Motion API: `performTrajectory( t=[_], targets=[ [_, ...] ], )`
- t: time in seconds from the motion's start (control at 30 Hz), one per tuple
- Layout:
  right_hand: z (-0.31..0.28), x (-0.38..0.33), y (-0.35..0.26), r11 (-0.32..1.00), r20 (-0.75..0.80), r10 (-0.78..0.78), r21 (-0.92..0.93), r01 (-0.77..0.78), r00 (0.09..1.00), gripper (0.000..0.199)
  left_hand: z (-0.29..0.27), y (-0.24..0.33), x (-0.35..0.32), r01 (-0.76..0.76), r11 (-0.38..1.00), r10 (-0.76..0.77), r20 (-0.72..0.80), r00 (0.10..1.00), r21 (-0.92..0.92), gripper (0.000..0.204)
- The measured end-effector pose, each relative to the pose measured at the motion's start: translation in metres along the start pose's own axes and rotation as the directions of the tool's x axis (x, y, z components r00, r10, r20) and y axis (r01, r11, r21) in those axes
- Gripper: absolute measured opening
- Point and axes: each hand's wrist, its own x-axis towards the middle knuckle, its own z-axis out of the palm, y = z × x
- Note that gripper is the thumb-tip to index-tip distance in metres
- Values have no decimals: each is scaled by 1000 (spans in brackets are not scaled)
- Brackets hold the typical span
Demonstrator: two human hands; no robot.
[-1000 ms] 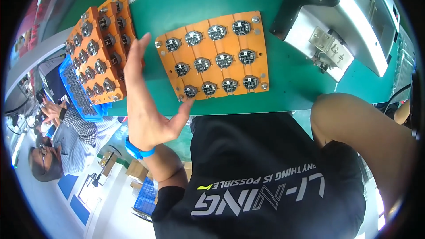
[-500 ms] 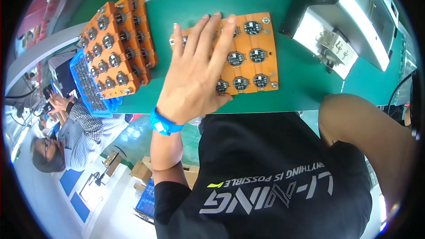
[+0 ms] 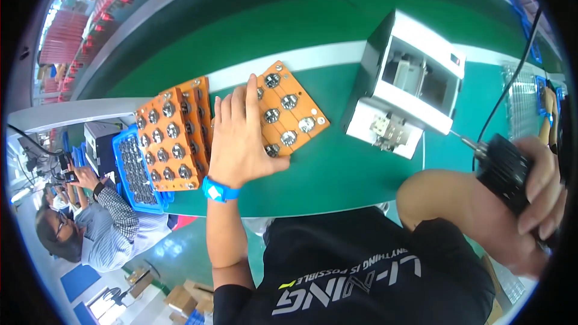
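Where the board [image 3: 290,118] ends rightward — table [image 3: 325,177] lies open.

Left hand [image 3: 238,150] on orange tray [image 3: 300,112]

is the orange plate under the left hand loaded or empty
Loaded: round circuit boards sit on the visible orange plate; the left hand hides the rest.

Co-worker [image 3: 102,247] w/ blk-&-wht checked sleeve [image 3: 117,207]; R of co-worker: brown cardboard boxes [image 3: 180,300] nearby, clear ribbed plastic trays [image 3: 520,101] far off.
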Motion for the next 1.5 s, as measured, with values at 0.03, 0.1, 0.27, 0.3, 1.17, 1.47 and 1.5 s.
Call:
performTrajectory(
  t=[0.03, 0.1, 0.27, 0.3, 1.17, 1.47, 1.5],
  targets=[
    [6, 1, -8, 985, -32, 21, -169, -26, 999, 51, -4, -1, 6, 31, 999, -32, -28, 999, -12, 125],
    [6, 5, -16, 987, -8, 67, -144, -67, 998, 59, -9, 0, 27, 93, 996, -94, -55, 994, -14, 126],
    [15, 10, -12, 993, -73, -85, -93, 78, 994, 62, -1, 2, 114, 355, 934, -344, -172, 923, 40, 129],
    [16, 11, -11, 992, -87, -111, -74, 104, 990, 63, -6, 1, 134, 355, 934, -341, -194, 920, 40, 129],
    [14, 17, -14, 998, 43, 64, 25, -65, 997, 66, -94, -43, -106, 677, 733, -633, -429, 644, -66, 124],
    [18, 13, -3, 996, 24, 87, -5, -86, 996, 70, -92, -50, -90, 713, 700, -651, -383, 656, 31, 126],
    [18, 13, -1, 997, 14, 82, -6, -82, 996, 70, -90, -52, -89, 714, 700, -653, -378, 656, 29, 126]
  ],
)
